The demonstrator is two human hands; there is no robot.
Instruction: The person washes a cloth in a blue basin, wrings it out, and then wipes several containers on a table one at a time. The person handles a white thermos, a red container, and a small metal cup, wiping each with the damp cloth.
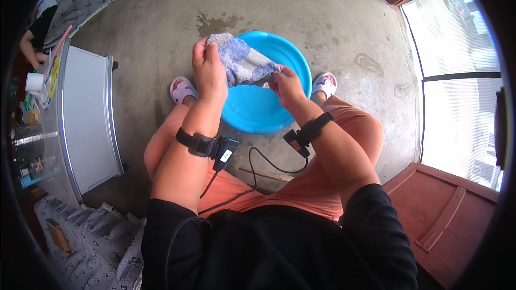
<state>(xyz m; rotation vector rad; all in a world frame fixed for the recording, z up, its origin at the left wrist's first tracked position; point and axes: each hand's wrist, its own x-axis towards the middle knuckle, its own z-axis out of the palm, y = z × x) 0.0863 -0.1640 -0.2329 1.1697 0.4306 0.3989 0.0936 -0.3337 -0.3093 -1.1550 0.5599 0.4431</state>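
A grey-and-blue patterned cloth (pixel 246 60), towel-like in texture, is stretched between my two hands above a blue plastic basin (pixel 258 106). My left hand (pixel 209 66) grips its upper left end, thumb on top. At the lower right corner, my right hand (pixel 288 84) pinches the cloth between thumb and fingers. The basin stands on the floor between my feet, and the cloth covers part of its far left rim. Its visible inside is smooth and blue; whether it holds water I cannot tell.
Wet marks (pixel 217 23) darken the concrete floor (pixel 282 0) beyond the basin. A grey-sided table (pixel 90 121) stands left, bearing a white cup (pixel 34 82) and other items. Another person's arm (pixel 28 48) shows at far left. A cable (pixel 278 170) joins my wrist-strapped devices. A reddish door panel (pixel 447 213) is right.
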